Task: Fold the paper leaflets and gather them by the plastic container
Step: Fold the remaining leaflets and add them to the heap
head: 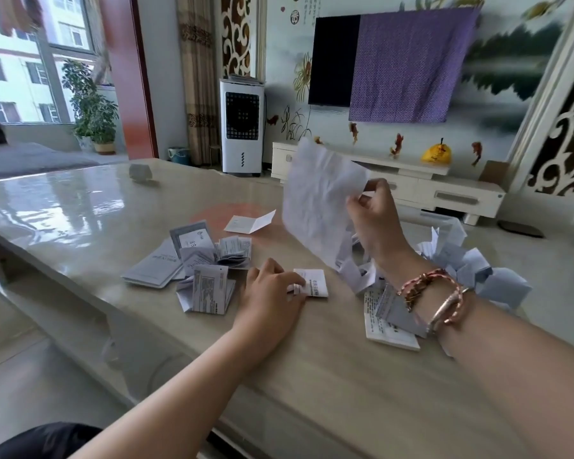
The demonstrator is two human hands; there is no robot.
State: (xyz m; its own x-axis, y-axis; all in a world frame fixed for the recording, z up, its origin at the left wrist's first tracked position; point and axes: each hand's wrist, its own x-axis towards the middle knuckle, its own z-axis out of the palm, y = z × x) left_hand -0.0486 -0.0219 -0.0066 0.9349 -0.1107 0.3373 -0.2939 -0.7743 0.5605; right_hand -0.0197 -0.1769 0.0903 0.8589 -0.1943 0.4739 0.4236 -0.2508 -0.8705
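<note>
We take the plastic container as our landmark; it sits at the far right edge of the table, mostly hidden behind loose paper, and we can make out little more than a clear rim. Just in front of it, our right hand holds an unfolded leaflet up in the air, thumb and fingertips pinching its right edge so the sheet hangs open and tilted. Below and around that hand, against the container, lies a tangle of unfolded leaflets, some spilling toward the table edge.

Further left of the container, our left hand rests on the table with its fingers curled on a small folded leaflet, pinning it flat. Left again of that is a cluster of folded leaflets, some springing open, and one folded card lies alone a little behind them.

We judge the work to be partly done: several leaflets are folded, but they sit well apart from the container rather than gathered beside it, and the heap by the container looks largely unfolded. The sheet in the right hand has no fresh fold yet. So most of the folding on the right remains, and then the left cluster needs moving over.

A small grey object rests far across the table.
</note>
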